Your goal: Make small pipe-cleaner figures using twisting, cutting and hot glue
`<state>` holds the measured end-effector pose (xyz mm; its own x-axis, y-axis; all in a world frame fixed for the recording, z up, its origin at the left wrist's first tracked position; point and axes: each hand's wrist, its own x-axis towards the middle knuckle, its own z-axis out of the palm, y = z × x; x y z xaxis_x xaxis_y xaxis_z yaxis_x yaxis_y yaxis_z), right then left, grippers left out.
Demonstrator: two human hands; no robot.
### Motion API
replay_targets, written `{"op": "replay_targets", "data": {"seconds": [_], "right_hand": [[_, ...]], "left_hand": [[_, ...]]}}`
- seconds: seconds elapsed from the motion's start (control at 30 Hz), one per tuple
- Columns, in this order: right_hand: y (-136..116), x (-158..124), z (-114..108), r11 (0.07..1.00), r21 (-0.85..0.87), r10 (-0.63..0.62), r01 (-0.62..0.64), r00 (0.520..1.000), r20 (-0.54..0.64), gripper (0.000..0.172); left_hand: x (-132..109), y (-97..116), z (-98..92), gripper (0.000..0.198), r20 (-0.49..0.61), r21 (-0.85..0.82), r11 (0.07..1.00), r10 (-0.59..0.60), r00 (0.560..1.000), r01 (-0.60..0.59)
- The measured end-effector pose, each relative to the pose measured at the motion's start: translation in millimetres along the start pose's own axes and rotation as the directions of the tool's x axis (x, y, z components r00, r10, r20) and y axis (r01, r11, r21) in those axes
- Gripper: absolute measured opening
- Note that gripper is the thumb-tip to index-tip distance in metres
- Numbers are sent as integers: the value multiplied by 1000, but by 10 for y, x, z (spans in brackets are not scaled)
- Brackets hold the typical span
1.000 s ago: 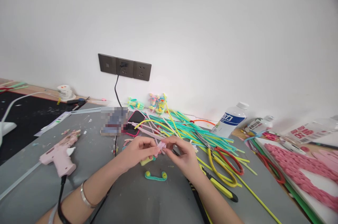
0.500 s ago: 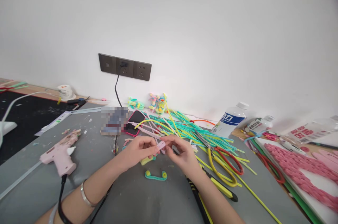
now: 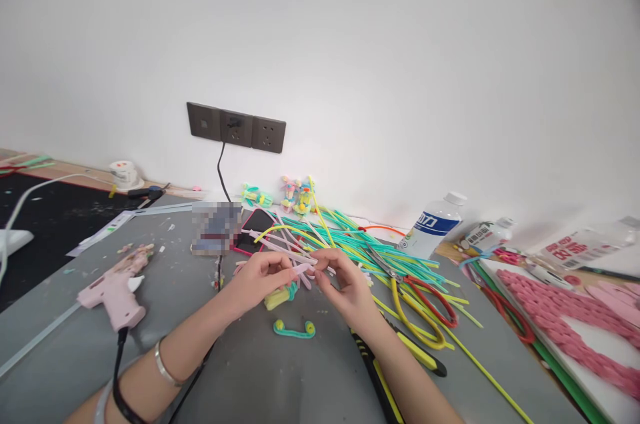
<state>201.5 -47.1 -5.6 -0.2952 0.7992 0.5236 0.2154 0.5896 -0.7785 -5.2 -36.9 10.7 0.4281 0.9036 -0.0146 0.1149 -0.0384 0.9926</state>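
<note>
On the white wall [image 3: 350,64], a row of three dark sockets [image 3: 210,124], a black cord [image 3: 219,167] hanging from the middle one. At far left, a white cup [image 3: 125,175] beyond a black mat [image 3: 60,211], with a white cable [image 3: 21,205] across the mat. Along the mat's edge, a paper sheet [image 3: 103,234]. Left of centre, a pink-edged phone [image 3: 245,241], partly covered. At right, a white bottle [image 3: 433,225] with a blue band, then a smaller bottle [image 3: 485,236] and a clear package [image 3: 573,247]; nearer, a chunky pink braid [image 3: 555,317].

Craft corner, possibly home: glue gun [image 3: 116,294], pipe cleaners [image 3: 350,237], scissors [image 3: 395,276].
</note>
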Motion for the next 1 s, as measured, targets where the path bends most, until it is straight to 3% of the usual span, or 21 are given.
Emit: {"op": "replay_targets", "data": {"seconds": [0.27, 0.4, 0.5, 0.6, 0.7, 0.8, 0.83, 0.9, 1.0], "right_hand": [[13, 7, -62, 991, -127, -33, 45, 995, 95, 38], [12, -34, -165, 973, -218, -82, 74, 996, -28, 35], [-190, -96, -203, 940, -337, -97, 47, 986, -133, 29], [-628, -144, -84, 915, -400, -55, 42, 998, -21, 25], [-1119, -110, 311, 932, -363, 76, 10, 973, 220, 24], [-1413, 44, 997, 954, -287, 40, 84, 915, 401, 34], [-1449, 116, 1265, 951, -290, 34, 103, 902, 430, 36], [-1444, 267, 1797, 908, -416, 159, 50, 878, 452, 44], [-1325, 458, 2440, 797, -592, 418, -118, 815, 401, 90]], "left_hand": [[31, -61, -31, 30, -10, -39, 999, 7, 1000, -7], [51, -67, -40, 31, -34, -42, 999, 29, 999, -30], [58, -44, -38, 32, -60, -35, 998, 44, 997, -46], [68, -30, -45, 35, -65, -45, 994, 92, 994, -95], [87, -43, -63, 38, -61, -71, 990, 116, 991, -120], [100, -57, -76, 40, -69, -113, 989, 86, 994, -94], [100, -55, -78, 41, -81, -131, 987, 79, 994, -89], [96, -40, -76, 43, -108, -171, 982, 63, 992, -81], [84, -2, -70, 43, -134, -228, 972, 22, 991, -53]]}}
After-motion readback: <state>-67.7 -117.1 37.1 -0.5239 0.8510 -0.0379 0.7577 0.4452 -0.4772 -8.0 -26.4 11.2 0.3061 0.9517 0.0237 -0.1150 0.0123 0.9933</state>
